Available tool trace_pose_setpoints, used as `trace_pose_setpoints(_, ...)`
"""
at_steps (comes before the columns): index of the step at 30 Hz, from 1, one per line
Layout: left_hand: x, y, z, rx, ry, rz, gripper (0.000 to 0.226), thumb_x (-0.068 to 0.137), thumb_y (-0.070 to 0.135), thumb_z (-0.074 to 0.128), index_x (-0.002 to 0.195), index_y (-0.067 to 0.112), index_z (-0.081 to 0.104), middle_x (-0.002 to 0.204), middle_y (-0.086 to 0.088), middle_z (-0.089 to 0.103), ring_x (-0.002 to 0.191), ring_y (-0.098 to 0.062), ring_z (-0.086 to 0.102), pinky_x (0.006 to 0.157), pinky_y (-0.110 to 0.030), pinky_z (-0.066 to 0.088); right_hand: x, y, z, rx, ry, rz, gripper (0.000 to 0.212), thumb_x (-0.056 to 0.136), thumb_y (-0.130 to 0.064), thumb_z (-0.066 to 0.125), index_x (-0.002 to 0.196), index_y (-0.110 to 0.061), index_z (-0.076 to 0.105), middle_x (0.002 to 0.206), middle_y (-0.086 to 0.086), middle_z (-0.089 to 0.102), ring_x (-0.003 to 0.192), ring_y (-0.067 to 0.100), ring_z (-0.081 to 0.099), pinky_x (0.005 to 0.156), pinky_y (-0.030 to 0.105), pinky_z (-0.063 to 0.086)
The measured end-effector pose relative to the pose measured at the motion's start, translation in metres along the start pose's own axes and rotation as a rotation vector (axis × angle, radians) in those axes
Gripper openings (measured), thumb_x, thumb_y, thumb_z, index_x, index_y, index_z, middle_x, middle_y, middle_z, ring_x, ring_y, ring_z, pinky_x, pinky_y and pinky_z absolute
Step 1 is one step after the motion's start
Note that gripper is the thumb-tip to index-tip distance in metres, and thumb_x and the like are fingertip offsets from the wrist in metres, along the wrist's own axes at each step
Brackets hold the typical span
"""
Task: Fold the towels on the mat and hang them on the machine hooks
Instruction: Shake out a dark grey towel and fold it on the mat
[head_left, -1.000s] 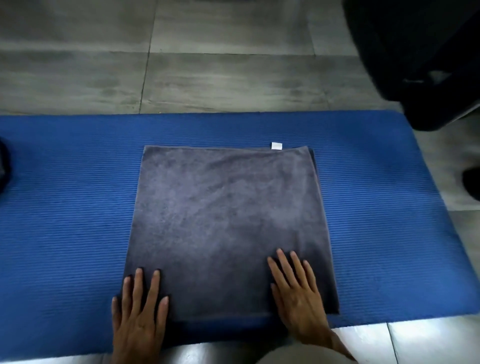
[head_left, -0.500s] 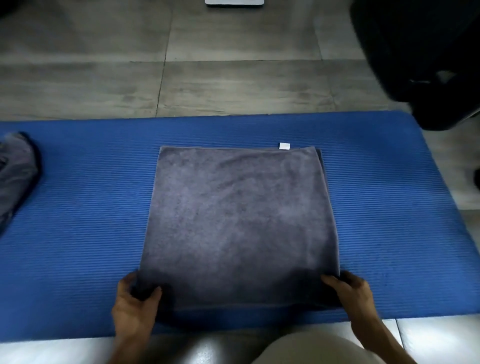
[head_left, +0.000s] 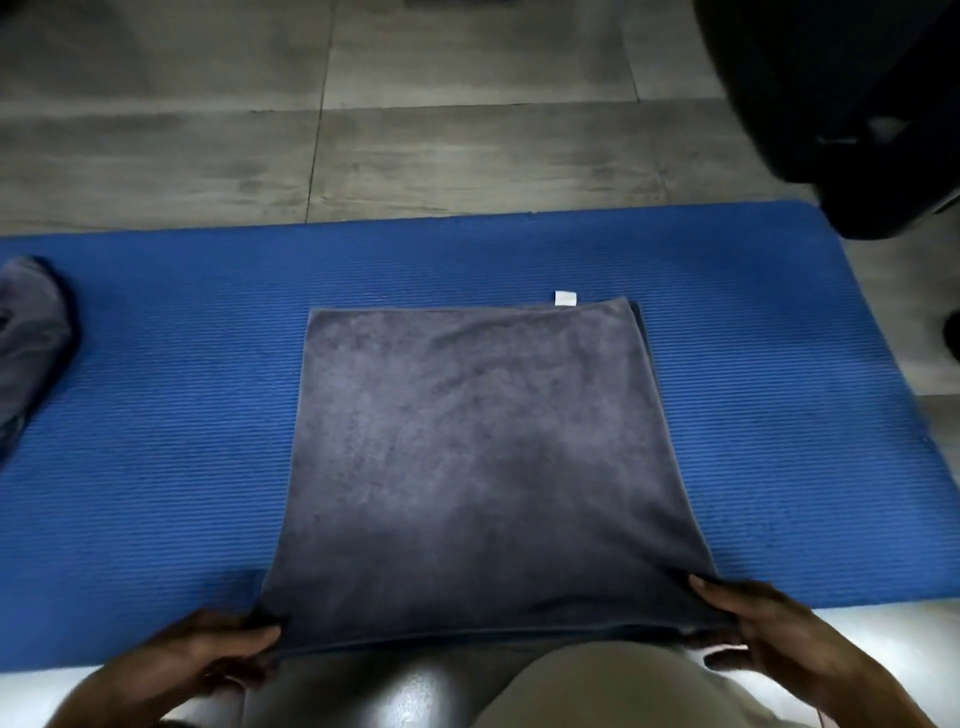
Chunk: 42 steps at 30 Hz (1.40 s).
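Blue mat (head_left: 156, 467), folded towel (head_left: 483, 467) near corners pinched by left hand (head_left: 208, 660), right hand (head_left: 769, 634)

we see our left hand (head_left: 208, 657) and right hand (head_left: 779, 629) bare, no sleeves at the wrists; between them, a knee (head_left: 597, 686) in beige cloth.
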<state>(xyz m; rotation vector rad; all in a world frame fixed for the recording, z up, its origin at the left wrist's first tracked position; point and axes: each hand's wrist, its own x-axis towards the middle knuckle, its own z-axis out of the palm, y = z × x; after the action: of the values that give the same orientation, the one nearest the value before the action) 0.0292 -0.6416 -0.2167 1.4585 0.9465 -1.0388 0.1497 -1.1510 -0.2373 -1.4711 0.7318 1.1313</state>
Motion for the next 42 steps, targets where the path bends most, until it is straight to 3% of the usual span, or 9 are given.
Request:
trace_pose_setpoints(9, 0.031, 0.075, -0.001, -0.648, 0.262, 0.103, 0.025, 0.099, 0.024, 0.037, 0.080, 0.018, 0.052, 0.072, -0.012, 0.074, 0.057, -0.016, 0.070, 0.067, -0.029, 0.045, 0.026, -0.078, 0.021, 0.399, -0.039, -0.102, 0.075, 0.007, -0.037, 0.096, 0.075, -0.013, 0.074, 0.078, 0.011, 0.074, 0.063, 0.021, 0.072, 0.051, 0.031, 0.057)
trace_pose_setpoints(14, 0.065, 0.115, 0.005, -0.842, 0.230, 0.294, 0.034, 0.101, 0.037, 0.034, 0.098, 0.014, 0.058, 0.092, -0.009, 0.073, 0.097, -0.023, 0.064, 0.089, -0.033, 0.044, 0.063, -0.117, 0.038, 0.636, 0.038, -0.161, 0.039, 0.096, -0.039, 0.045, 0.107, -0.005, 0.063, 0.101, 0.015, 0.073, 0.090, 0.030, 0.071, 0.075, 0.039, 0.059)
trace_pose_setpoints(18, 0.087, 0.095, 0.028, 0.040, 0.573, 0.696, 0.010, 0.084, 0.005, 0.064, 0.085, 0.015, 0.065, 0.083, -0.002, 0.065, 0.084, -0.024, 0.061, 0.067, -0.008, 0.045, 0.072, -0.090, 0.051, 0.165, 0.286, -0.596, 0.015, 0.096, -0.013, 0.051, 0.097, -0.017, 0.065, 0.093, 0.004, 0.071, 0.092, 0.026, 0.064, 0.074, 0.030, 0.055)
trace_pose_setpoints(24, 0.096, 0.065, 0.032, 1.288, 0.619, 0.785, 0.078, 0.039, 0.012, 0.083, 0.112, 0.021, 0.059, 0.110, -0.005, 0.053, 0.089, -0.030, 0.063, 0.065, -0.036, 0.059, 0.084, -0.040, 0.037, -1.588, 0.586, -1.010, 0.061, 0.055, -0.031, 0.073, 0.114, -0.028, 0.059, 0.111, -0.004, 0.060, 0.091, 0.023, 0.058, 0.074, 0.038, 0.051)
trace_pose_setpoints(27, 0.090, 0.080, 0.037, 1.393, 0.721, 0.728, 0.072, 0.068, 0.016, 0.075, 0.135, 0.020, 0.050, 0.132, -0.008, 0.049, 0.116, -0.030, 0.053, 0.086, -0.038, 0.052, 0.082, -0.043, 0.040, -1.593, 0.733, -0.884, 0.055, 0.056, -0.020, 0.078, 0.108, -0.018, 0.062, 0.106, 0.006, 0.061, 0.085, 0.030, 0.059, 0.072, 0.044, 0.052)
trace_pose_setpoints(30, 0.084, 0.095, 0.038, 1.513, 0.675, 0.677, 0.076, 0.039, 0.018, 0.092, 0.112, 0.017, 0.068, 0.106, -0.006, 0.063, 0.089, -0.027, 0.068, 0.053, -0.036, 0.059, 0.081, -0.044, 0.035, -1.574, 0.823, -0.958, 0.026, 0.071, -0.025, 0.054, 0.092, -0.015, 0.065, 0.092, 0.006, 0.064, 0.077, 0.031, 0.060, 0.068, 0.042, 0.053)
trace_pose_setpoints(35, 0.081, 0.066, 0.021, 1.538, 0.403, 0.864, 0.081, 0.038, 0.027, 0.087, 0.113, 0.025, 0.058, 0.098, 0.004, 0.071, 0.077, -0.011, 0.072, 0.055, -0.023, 0.057, 0.064, -0.021, 0.022, -1.569, 0.776, -1.117, 0.026, 0.067, -0.027, 0.042, 0.083, -0.017, 0.060, 0.080, 0.005, 0.060, 0.067, 0.032, 0.058, 0.069, 0.041, 0.034)
trace_pose_setpoints(39, 0.072, 0.046, 0.017, 1.391, 0.007, 0.816, 0.014, 0.086, 0.026, 0.055, 0.098, 0.032, 0.050, 0.088, 0.016, 0.059, 0.072, 0.008, 0.054, 0.067, -0.015, 0.046, 0.048, 0.013, 0.015, -1.479, 0.656, -1.105, 0.022, 0.063, -0.018, 0.042, 0.081, -0.025, 0.053, 0.080, -0.002, 0.059, 0.064, 0.030, 0.059, 0.067, 0.039, 0.033)
trace_pose_setpoints(42, 0.079, 0.053, 0.014, 1.233, 0.259, 0.859, 0.020, 0.076, 0.042, 0.052, 0.094, 0.033, 0.051, 0.075, 0.016, 0.061, 0.061, 0.002, 0.055, 0.055, -0.018, 0.047, 0.048, 0.004, 0.013, -1.417, 0.671, -1.105, 0.029, 0.075, -0.024, 0.043, 0.096, -0.024, 0.062, 0.093, 0.001, 0.066, 0.075, 0.030, 0.061, 0.067, 0.041, 0.047)
